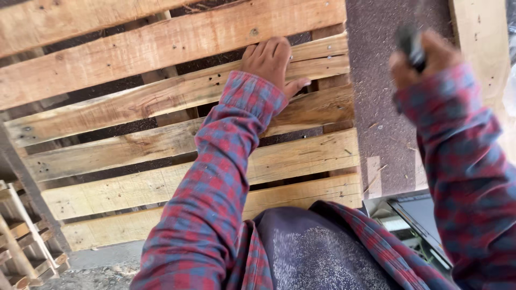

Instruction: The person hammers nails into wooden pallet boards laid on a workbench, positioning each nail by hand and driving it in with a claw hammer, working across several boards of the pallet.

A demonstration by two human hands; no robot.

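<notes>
At the far left, low down, a stack of smaller wooden frames (24,247) stands on the gritty floor. Filling most of the left and middle is a wooden pallet (161,107), its pale slats running left to right with dark gaps between them and nail holes dotted along the boards. The left hand (271,62), in a red and blue checked sleeve, lies flat on one of the far slats near the pallet's right end, fingers spread apart and pressed on the wood, thumb pointing right; its grip is open, clamped on nothing. Just right of the pallet runs a dark speckled board (384,107) strewn with wood splinters. Further right the right hand (422,56) is raised over that board, blurred, its grip closed around a dark tool handle (411,43). A pale plank (478,48) stands at the far right edge.
</notes>
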